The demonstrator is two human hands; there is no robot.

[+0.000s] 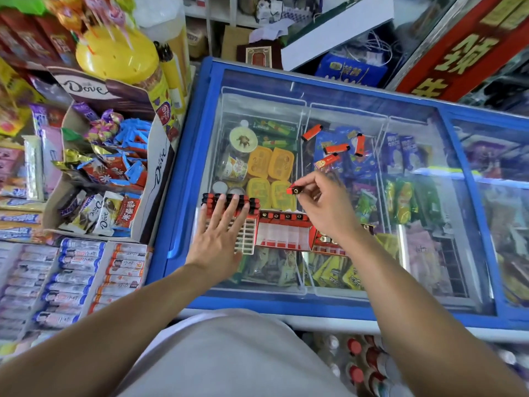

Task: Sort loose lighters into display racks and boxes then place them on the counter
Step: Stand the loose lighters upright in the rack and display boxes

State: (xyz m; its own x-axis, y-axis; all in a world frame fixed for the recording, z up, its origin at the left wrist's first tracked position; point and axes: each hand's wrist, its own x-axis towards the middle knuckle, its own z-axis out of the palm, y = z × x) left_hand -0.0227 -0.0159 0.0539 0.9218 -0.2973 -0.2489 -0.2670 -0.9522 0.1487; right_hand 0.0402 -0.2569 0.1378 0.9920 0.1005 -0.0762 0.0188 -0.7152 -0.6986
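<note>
On the glass lid of a blue freezer (183, 173) a clear display rack (248, 235) holds a row of red and black lighters (256, 202) along its far edge. My left hand (220, 233) lies flat on this rack, fingers spread. Right of it stands a red lighter box (282, 234) with one row of lighters at its far side. My right hand (323, 204) pinches a red lighter (294, 191) just above the box. Several loose red lighters (336, 149) lie farther back on the glass. Another red box (326, 242) is partly hidden under my right wrist.
An open Dove carton (154, 179) full of sweets sits left of the freezer, with a yellow lollipop stand (117, 57) behind it. Rows of candy rolls (71, 279) lie at lower left. A red sign (469, 44) leans at upper right. Bottles (363, 365) stand below the freezer.
</note>
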